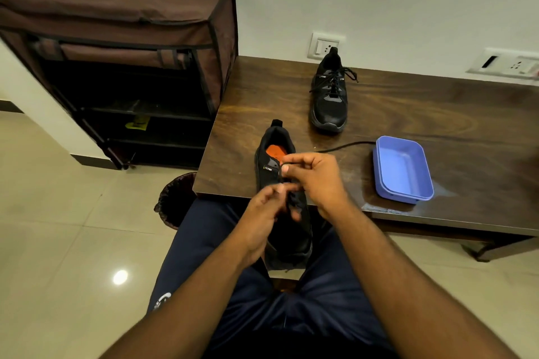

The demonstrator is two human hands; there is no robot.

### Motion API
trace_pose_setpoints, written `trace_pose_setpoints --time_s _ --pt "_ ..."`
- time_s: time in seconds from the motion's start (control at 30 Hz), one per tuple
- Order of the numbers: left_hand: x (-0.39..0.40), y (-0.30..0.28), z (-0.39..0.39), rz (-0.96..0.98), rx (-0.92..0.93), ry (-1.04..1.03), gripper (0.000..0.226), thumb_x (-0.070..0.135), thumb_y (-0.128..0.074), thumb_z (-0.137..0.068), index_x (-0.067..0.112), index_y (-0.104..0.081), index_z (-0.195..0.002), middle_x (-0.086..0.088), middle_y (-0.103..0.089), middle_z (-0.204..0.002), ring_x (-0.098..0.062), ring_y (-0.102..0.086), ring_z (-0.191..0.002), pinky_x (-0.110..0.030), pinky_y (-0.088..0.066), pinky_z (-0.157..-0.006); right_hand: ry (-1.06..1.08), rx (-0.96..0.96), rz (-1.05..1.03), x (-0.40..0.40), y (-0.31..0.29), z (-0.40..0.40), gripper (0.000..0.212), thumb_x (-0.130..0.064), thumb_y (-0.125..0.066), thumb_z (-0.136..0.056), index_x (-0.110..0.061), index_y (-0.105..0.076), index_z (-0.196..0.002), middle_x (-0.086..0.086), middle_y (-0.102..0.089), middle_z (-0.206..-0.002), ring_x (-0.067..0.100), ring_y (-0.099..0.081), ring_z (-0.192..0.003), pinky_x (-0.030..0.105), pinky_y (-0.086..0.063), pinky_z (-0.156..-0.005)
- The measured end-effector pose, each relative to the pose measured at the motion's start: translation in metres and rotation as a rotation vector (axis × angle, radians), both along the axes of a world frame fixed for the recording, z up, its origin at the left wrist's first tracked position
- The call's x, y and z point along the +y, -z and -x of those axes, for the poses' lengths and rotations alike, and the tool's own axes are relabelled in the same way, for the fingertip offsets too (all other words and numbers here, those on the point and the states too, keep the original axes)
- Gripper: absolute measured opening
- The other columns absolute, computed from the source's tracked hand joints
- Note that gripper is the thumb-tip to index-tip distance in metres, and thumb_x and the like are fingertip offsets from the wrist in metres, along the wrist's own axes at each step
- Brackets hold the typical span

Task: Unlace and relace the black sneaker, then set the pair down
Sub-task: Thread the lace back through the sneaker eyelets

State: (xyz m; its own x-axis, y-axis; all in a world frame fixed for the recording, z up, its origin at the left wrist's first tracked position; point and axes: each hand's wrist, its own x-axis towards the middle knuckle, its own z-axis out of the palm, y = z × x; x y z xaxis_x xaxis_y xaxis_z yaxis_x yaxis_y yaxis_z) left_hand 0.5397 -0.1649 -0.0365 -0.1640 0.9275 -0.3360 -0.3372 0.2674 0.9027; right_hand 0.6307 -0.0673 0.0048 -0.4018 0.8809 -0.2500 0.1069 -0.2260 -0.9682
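A black sneaker (274,160) with an orange insole lies half over the near edge of the wooden table (408,114), toe toward me above my lap. My right hand (315,178) pinches the black lace (344,146) at an upper eyelet; the lace's free length trails right across the table toward the tub. My left hand (265,213) pinches the lacing over the tongue, lower down the shoe. The second black sneaker (329,96) stands laced farther back on the table, toe toward me.
A blue plastic tub (402,167) sits on the table to the right. A brown fabric shoe rack (122,61) stands at the left against the wall. A dark bin (175,198) is on the tiled floor below the table's corner. Wall sockets (323,45) are behind.
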Motion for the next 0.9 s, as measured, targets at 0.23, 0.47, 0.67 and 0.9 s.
trace_pose_setpoints --time_s 0.23,0.47,0.67,0.9 --pt "0.007 -0.021 0.042 0.105 0.367 -0.132 0.016 0.014 -0.061 -0.095 0.002 -0.071 -0.095 0.011 -0.061 -0.058 0.000 -0.049 -0.050 -0.012 -0.042 -0.050 0.040 -0.770 -0.435 0.049 0.008 -0.042 0.038 -0.020 -0.073 -0.083 -0.027 -0.067 -0.120 -0.003 -0.059 -0.114 0.013 -0.058 -0.100 0.037 -0.050 -0.096" --pt "0.034 -0.038 0.050 0.067 0.479 0.006 0.013 0.018 -0.069 -0.090 0.006 -0.075 -0.091 -0.012 -0.067 -0.071 -0.009 -0.056 -0.058 -0.024 -0.047 -0.058 -0.248 -0.284 -0.290 0.011 0.007 -0.006 0.024 -0.002 -0.068 -0.086 -0.011 -0.072 -0.108 -0.010 -0.071 -0.078 0.003 -0.064 -0.067 0.025 -0.054 -0.069" --pt "0.036 -0.032 0.083 0.127 0.488 -0.051 0.016 0.008 -0.061 -0.094 0.003 -0.071 -0.107 -0.001 -0.066 -0.072 -0.008 -0.052 -0.049 -0.017 -0.040 -0.041 0.049 -0.525 -0.162 0.039 0.001 -0.036 0.013 -0.011 -0.066 -0.090 -0.013 -0.073 -0.100 0.007 -0.073 -0.091 0.011 -0.061 -0.050 0.026 -0.054 -0.051" --pt "0.052 -0.042 0.062 -0.013 0.507 0.179 0.032 0.016 -0.057 -0.098 0.024 -0.041 -0.124 -0.013 -0.063 -0.061 -0.009 -0.043 -0.032 -0.020 -0.032 -0.034 -0.474 -0.435 -0.423 0.024 -0.005 -0.006 0.064 -0.007 -0.076 -0.079 -0.021 -0.053 -0.137 0.001 -0.064 -0.122 0.011 -0.060 -0.112 0.026 -0.047 -0.098"
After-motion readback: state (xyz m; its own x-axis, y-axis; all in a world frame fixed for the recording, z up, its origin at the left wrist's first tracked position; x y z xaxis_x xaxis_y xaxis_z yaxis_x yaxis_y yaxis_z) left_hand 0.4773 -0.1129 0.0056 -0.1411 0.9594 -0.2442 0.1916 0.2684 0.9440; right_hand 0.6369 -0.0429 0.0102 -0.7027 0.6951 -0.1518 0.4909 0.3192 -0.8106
